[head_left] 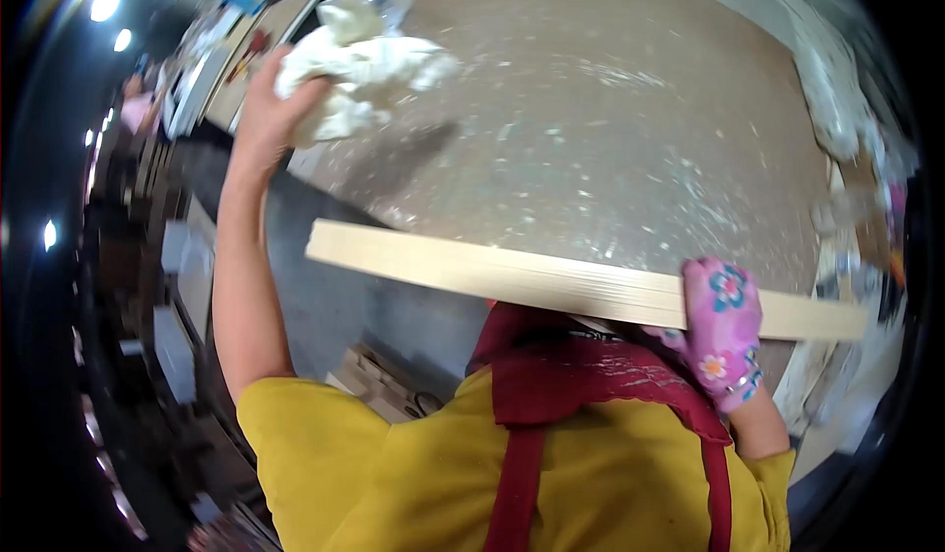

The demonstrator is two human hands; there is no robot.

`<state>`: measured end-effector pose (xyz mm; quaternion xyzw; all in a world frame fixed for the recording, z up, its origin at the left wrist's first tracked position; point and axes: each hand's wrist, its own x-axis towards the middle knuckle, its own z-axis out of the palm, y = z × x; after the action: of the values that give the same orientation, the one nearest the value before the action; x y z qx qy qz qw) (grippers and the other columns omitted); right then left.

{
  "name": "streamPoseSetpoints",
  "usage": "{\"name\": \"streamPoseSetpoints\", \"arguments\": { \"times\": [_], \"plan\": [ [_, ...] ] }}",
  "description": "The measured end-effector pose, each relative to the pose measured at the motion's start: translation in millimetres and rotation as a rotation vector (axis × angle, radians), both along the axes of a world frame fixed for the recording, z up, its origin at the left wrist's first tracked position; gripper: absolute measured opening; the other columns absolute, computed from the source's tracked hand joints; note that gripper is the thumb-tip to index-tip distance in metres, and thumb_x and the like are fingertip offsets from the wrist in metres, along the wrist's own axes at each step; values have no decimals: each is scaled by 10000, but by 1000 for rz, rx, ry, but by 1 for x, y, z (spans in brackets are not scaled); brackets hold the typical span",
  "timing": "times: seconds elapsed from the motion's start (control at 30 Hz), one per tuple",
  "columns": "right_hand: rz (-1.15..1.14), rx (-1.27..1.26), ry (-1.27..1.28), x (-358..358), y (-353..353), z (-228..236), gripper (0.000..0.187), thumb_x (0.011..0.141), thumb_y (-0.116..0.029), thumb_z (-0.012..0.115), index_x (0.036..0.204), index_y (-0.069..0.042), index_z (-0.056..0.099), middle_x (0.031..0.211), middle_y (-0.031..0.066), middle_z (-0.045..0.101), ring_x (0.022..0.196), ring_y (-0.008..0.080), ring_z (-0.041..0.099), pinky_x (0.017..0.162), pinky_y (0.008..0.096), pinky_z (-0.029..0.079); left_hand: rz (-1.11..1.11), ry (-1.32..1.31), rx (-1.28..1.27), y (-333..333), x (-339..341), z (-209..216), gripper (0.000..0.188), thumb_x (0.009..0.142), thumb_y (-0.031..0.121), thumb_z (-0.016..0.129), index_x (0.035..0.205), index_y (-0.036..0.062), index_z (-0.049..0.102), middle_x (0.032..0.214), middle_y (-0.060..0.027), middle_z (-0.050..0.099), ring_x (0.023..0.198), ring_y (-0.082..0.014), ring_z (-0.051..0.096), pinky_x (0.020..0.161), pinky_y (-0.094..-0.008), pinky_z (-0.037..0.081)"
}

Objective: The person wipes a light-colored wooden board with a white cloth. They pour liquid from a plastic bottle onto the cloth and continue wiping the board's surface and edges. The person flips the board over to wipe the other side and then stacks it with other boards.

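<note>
My bare left hand [268,111] is raised at the upper left, its fingers closed round a crumpled white cloth [369,65] above the table's left edge. On my right hand [724,321] is a pink glove with flowers. It grips a long, pale wooden board [492,272] towards its right end. The board lies crosswise in front of my body, close to the table's near edge. Fine parallel lines run along it, and I cannot tell whether it is one piece or several thin strips together. The glove hides part of the board.
A wide brown worktable [591,109] with white scuffs and specks spreads ahead. Clear plastic wrapping [827,99] lines its right side. At the far left stands another bench [231,90] with tools and a blue item. Cardboard [379,385] lies on the grey floor. Another person [138,109] is in the left background.
</note>
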<state>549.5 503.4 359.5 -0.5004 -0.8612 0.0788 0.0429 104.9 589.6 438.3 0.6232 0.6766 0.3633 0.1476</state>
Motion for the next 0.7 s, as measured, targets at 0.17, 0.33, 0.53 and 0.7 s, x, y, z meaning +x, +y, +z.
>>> {"name": "streamPoseSetpoints", "arguments": {
  "times": [0.17,0.33,0.53,0.7],
  "plan": [
    [119,39,-81,-37,-4,2,745,547,-308,818,1143,-41,460,976,136,549,917,317,546,850,443,382,300,-95,176,-139,-120,-72,395,787,72,651,1155,70,507,1083,-66,576,1002,-163,540,887,-293,428],
    [229,23,-160,-107,-1,4,696,575,-303,808,1119,-30,469,938,146,542,885,330,548,834,441,390,247,-1161,204,-163,-42,-180,387,910,171,552,1249,6,466,1097,-63,570,999,-139,538,886,-273,424],
    [152,16,-163,-110,-6,0,675,546,-212,813,1093,-16,468,911,178,526,833,384,525,740,438,414,195,-991,-15,-150,-38,-278,369,911,319,544,1102,7,590,950,-106,659,891,-157,602,786,-299,456],
    [158,10,-176,-111,-10,-2,660,560,-251,797,1073,-5,463,914,176,518,832,376,521,739,429,412,117,-1096,307,-154,-36,-207,328,904,279,548,1049,-15,572,944,-182,616,857,-291,605,762,-346,455]
  ]
}}
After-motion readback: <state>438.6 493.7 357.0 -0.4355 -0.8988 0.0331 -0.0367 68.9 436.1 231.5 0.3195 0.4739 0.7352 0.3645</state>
